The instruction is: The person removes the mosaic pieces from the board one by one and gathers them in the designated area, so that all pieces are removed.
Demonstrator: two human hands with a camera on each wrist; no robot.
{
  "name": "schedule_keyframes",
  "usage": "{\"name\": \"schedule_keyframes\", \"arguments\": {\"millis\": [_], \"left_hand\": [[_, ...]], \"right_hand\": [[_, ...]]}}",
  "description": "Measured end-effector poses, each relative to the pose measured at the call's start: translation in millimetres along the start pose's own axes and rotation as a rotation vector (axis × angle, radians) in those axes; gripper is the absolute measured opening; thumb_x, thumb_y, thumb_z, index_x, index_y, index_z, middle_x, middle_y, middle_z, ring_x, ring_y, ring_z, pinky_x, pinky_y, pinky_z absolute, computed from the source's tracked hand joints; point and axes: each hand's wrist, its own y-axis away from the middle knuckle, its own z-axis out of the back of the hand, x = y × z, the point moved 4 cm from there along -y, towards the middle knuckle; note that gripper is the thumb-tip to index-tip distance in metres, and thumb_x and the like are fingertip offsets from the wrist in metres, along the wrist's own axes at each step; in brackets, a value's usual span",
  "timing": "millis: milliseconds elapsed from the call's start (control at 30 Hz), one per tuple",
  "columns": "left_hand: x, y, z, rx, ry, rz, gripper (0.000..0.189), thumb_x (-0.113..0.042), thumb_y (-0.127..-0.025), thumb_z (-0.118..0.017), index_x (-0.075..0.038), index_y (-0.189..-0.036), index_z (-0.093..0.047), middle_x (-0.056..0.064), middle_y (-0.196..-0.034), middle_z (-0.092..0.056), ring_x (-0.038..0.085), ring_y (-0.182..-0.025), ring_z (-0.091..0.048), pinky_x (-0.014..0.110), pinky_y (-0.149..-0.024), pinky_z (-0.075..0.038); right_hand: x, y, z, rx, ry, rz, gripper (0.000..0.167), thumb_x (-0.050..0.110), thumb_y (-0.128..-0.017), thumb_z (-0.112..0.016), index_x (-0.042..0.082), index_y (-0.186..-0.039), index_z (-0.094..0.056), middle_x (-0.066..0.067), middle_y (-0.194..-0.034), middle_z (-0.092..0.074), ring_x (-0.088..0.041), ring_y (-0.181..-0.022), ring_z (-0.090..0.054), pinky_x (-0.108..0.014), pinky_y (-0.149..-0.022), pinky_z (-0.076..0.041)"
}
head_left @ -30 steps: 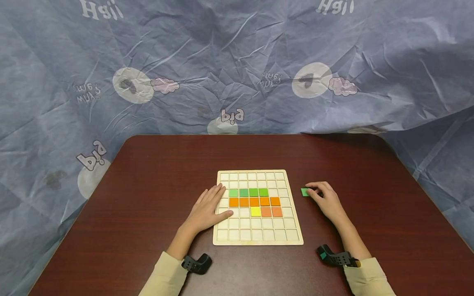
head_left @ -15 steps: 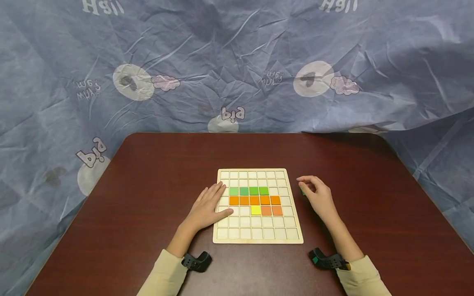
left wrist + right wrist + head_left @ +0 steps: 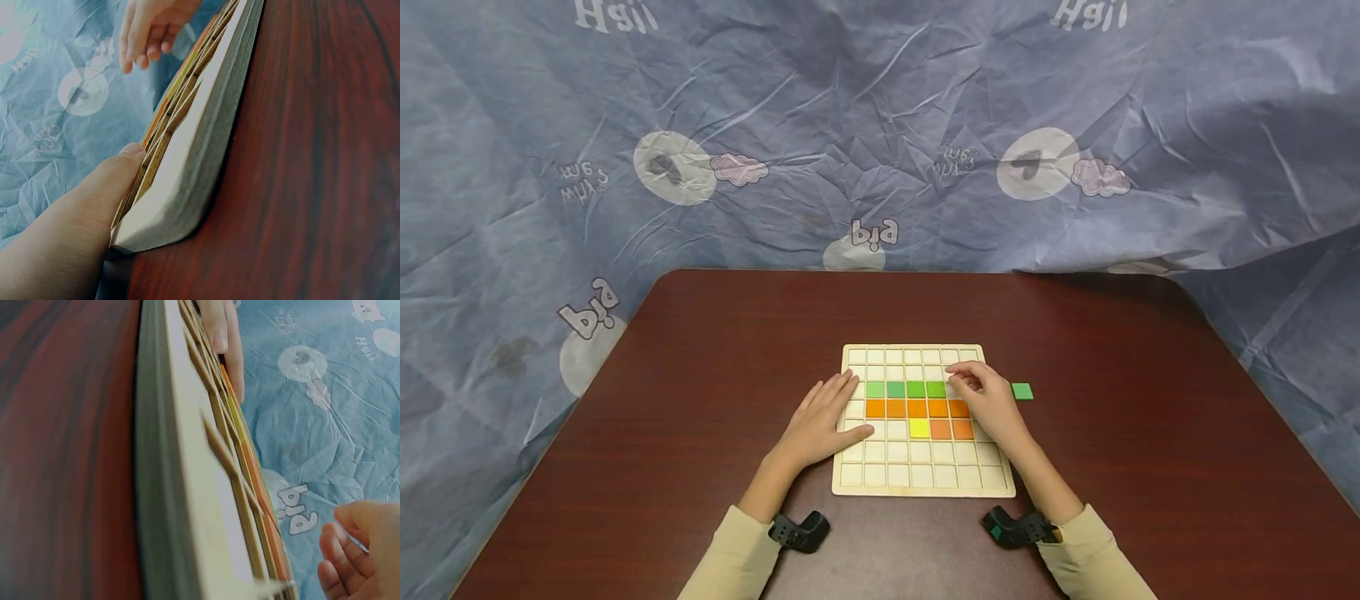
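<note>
A pale wooden grid board [image 3: 880,476] lies on the table with several green tiles [image 3: 915,389] in one row. Several orange tiles [image 3: 917,408] form the row below; under that are a yellow tile [image 3: 918,428] and two red-orange tiles [image 3: 951,429]. My left hand [image 3: 815,423] rests spread across the board's left edge, its thumb [image 3: 115,170] lying on the rim in the left wrist view. Over the board's right side hovers my right hand [image 3: 991,402], fingers loosely bent at the end of the green row. No tile shows between its fingers [image 3: 340,553].
One loose green tile [image 3: 1022,391] lies on the brown table [image 3: 1120,375], just right of the board and beside my right hand. Black wrist cameras [image 3: 1018,529] sit near the table's front side. A printed grey-blue cloth [image 3: 880,125] hangs behind the table.
My right hand has moved left from the green tile beside the board to above the board's right side. That tile now shows fully on the table. My left hand has stayed in place.
</note>
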Motion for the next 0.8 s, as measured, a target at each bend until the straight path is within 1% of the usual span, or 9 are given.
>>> {"name": "schedule_keyframes", "arguments": {"millis": [133,300,400,567,700,800], "left_hand": [[0.8,0.7,-0.8,0.011,-0.006,0.005,0.083,-0.063,-0.082,-0.046,-0.017,-0.147,-0.019,-0.001,-0.153,-0.017,0.016,-0.141,-0.015,0.039,-0.116,-0.01],[1.3,1.5,0.5,0.0,-0.001,0.008,0.083,-0.062,-0.082,-0.047,-0.017,-0.146,-0.02,-0.001,-0.153,-0.017,0.016,-0.141,-0.015,0.04,-0.116,-0.009],[0.6,1.6,0.9,-0.004,0.005,0.001,0.083,-0.062,-0.082,-0.047,-0.017,-0.146,-0.02,-0.001,-0.153,-0.017,0.017,-0.141,-0.015,0.04,-0.116,-0.01],[-0.1,0.4,0.7,-0.012,-0.005,-0.007,0.083,-0.062,-0.082,-0.047,-0.017,-0.146,-0.021,-0.001,-0.153,-0.018,0.017,-0.141,-0.016,0.041,-0.116,-0.011],[-0.5,-0.7,0.5,-0.006,-0.006,-0.004,0.083,-0.062,-0.082,-0.047,-0.017,-0.146,-0.021,-0.001,-0.153,-0.017,0.016,-0.141,-0.015,0.04,-0.116,-0.01],[-0.7,-1.2,-0.1,0.0,-0.008,-0.002,0.083,-0.062,-0.082,-0.047,-0.017,-0.146,-0.02,-0.001,-0.153,-0.017,0.016,-0.141,-0.015,0.04,-0.116,-0.01]], "right_hand": [[-5.8,-2.9,-9.8,0.004,-0.004,-0.021,0.019,0.021,-0.087,-0.06,0.01,-0.102,-0.066,-0.003,-0.09,-0.061,-0.012,-0.077,-0.052,-0.016,-0.068,-0.045],[-10.6,-4.2,-15.2,-0.002,-0.005,-0.022,0.018,0.02,-0.086,-0.062,0.009,-0.099,-0.067,-0.004,-0.089,-0.06,-0.012,-0.076,-0.05,-0.015,-0.067,-0.044],[-12.1,-4.3,-15.9,-0.016,0.015,0.004,0.017,0.017,-0.084,-0.064,0.008,-0.098,-0.067,-0.004,-0.088,-0.059,-0.012,-0.075,-0.05,-0.014,-0.066,-0.043],[-12.3,-4.2,-17.5,-0.011,0.094,0.068,0.017,0.014,-0.083,-0.065,0.008,-0.099,-0.067,-0.004,-0.087,-0.057,-0.012,-0.075,-0.049,-0.018,-0.066,-0.042],[-13.1,-3.3,-18.5,0.006,0.145,0.082,0.021,0.017,-0.083,-0.065,0.009,-0.103,-0.067,-0.003,-0.088,-0.055,-0.013,-0.078,-0.049,-0.022,-0.068,-0.042],[-13.5,-3.0,-18.2,0.014,0.162,0.084,0.024,0.02,-0.084,-0.065,0.01,-0.105,-0.067,-0.003,-0.088,-0.055,-0.013,-0.079,-0.049,-0.024,-0.069,-0.042]]}}
